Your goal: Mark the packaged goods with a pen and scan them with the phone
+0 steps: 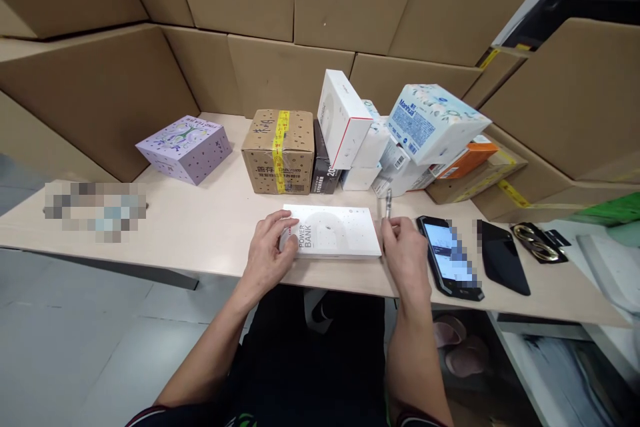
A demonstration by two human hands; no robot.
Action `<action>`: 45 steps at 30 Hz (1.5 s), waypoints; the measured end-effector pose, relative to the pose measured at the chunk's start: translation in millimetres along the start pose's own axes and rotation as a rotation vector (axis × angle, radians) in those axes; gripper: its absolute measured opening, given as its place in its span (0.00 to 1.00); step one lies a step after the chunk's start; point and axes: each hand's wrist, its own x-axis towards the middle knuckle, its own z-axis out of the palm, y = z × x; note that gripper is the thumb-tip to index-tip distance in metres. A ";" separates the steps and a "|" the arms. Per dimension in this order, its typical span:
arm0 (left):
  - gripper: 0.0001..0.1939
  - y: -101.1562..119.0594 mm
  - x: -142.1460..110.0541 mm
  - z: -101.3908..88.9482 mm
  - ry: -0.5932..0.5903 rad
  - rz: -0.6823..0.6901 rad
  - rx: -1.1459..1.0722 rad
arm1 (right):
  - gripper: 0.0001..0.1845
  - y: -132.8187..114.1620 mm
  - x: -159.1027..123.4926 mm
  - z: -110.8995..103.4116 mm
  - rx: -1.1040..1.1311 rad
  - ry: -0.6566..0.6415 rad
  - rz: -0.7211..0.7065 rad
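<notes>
A flat white power bank box [340,232] lies on the table in front of me, its printed face up. My left hand [273,247] holds the box's left end, fingers curled over the edge and thumb on top. Just past the right end, my right hand [406,250] is closed around a slim, pale pen-like stick [389,203] that points up and away from me. Its exact kind is too small to tell. To the right of this hand lies a black phone [445,253] with its screen lit.
Behind the power bank box stand a taped brown carton [277,153], an upright white box [343,117] and a Manhua tissue pack [430,123]. A purple box [183,147] sits at left. A black flat device [503,257] and sunglasses [539,243] lie at right. Cardboard walls [280,73] enclose the back.
</notes>
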 end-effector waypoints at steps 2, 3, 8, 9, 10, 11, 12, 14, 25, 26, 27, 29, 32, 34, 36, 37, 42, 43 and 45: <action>0.12 0.0 0.3 0.0 0.000 0.044 0.018 | 0.22 -4.0 -0.6 -5.6 0.144 0.070 0.027; 0.12 0.5 0.4 0.4 -0.003 0.080 0.030 | 0.21 -7.7 -1.3 -8.1 0.273 0.096 0.041; 0.11 11.6 -3.4 10.9 0.055 0.346 0.191 | 0.17 -34.5 -8.4 -8.1 0.924 -0.007 0.020; 0.12 15.1 -5.3 14.8 0.081 0.398 0.229 | 0.16 -39.2 -10.1 -5.2 0.938 -0.039 0.015; 0.12 18.4 -7.4 19.0 0.102 0.444 0.261 | 0.15 -43.2 -11.8 -1.7 0.930 -0.066 0.015; 0.13 21.5 -9.3 23.1 0.115 0.483 0.290 | 0.15 -46.2 -13.5 2.2 0.911 -0.094 0.014; 0.14 24.0 -11.0 26.8 0.116 0.508 0.322 | 0.16 -48.3 -15.1 6.3 0.882 -0.128 0.006; 0.16 27.1 -12.8 32.1 0.077 0.520 0.392 | 0.19 -49.9 -18.2 14.1 0.761 -0.195 -0.045; 0.16 27.9 -11.1 33.3 -0.054 0.474 0.505 | 0.16 -48.1 -24.9 27.0 0.328 -0.111 -0.207; 0.16 28.0 -11.4 33.5 -0.050 0.480 0.512 | 0.16 -48.8 -24.5 26.4 0.308 -0.116 -0.223; 0.16 28.2 -11.5 33.7 -0.047 0.486 0.519 | 0.16 -49.4 -24.1 25.9 0.297 -0.123 -0.234; 0.15 28.5 -11.6 33.7 -0.040 0.495 0.527 | 0.16 -50.1 -23.5 25.1 0.286 -0.138 -0.249; 0.16 28.7 -11.4 33.3 -0.040 0.496 0.532 | 0.16 -50.4 -23.5 24.6 0.283 -0.144 -0.252; 0.16 28.7 -11.3 32.9 -0.048 0.491 0.535 | 0.16 -50.6 -23.8 24.5 0.280 -0.145 -0.244; 0.15 28.5 -11.4 32.7 -0.051 0.487 0.533 | 0.17 -50.9 -24.1 24.6 0.277 -0.144 -0.237; 0.16 28.5 -11.5 32.7 -0.050 0.488 0.531 | 0.17 -50.9 -24.1 24.7 0.276 -0.144 -0.234; 0.16 28.6 -11.7 33.3 -0.044 0.501 0.536 | 0.17 -48.9 -22.5 25.2 0.295 -0.154 -0.236; 0.16 28.8 -11.6 33.4 -0.041 0.503 0.541 | 0.16 -48.2 -22.1 25.5 0.305 -0.159 -0.239; 0.15 29.3 -11.3 33.7 -0.031 0.509 0.549 | 0.16 -47.3 -22.2 26.6 0.321 -0.169 -0.240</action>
